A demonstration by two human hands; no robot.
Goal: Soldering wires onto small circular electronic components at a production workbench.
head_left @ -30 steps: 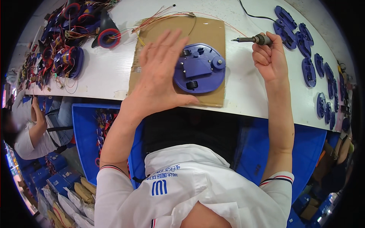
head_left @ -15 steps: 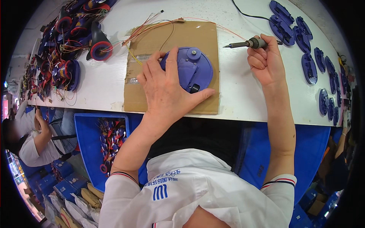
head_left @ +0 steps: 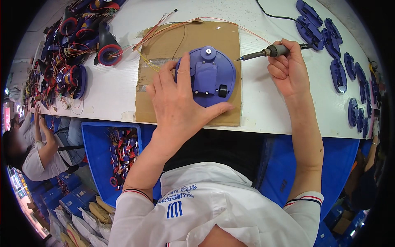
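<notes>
My left hand point(head_left: 177, 101) spans a purple oval plastic base point(head_left: 224, 76) lying on a sheet of brown cardboard point(head_left: 144, 103). Its fingers reach the base's left edge, and the thumb rests by the lower right edge. The side facing up has a round boss, a rectangular raised cover and a small black wheel point(head_left: 223, 90). Thin wires point(head_left: 154, 66) run out from under my fingers. In my right hand point(head_left: 290, 68) is a soldering iron point(head_left: 273, 51), gripped like a pen. Its tip points left, just right of the base and apart from it.
Wired purple, black and red assemblies point(head_left: 66, 61) are heaped at the left of the white table point(head_left: 263, 111). Purple shells point(head_left: 338, 76) lie in rows at the right. The iron's black cord point(head_left: 273, 15) crosses the back. Below the left edge stands a blue bin point(head_left: 96, 164) of parts.
The purple base has been tilted or turned, so its raised cover and wheel now face up more fully. The soldering iron's tip has shifted slightly left and down, nearer the base.
</notes>
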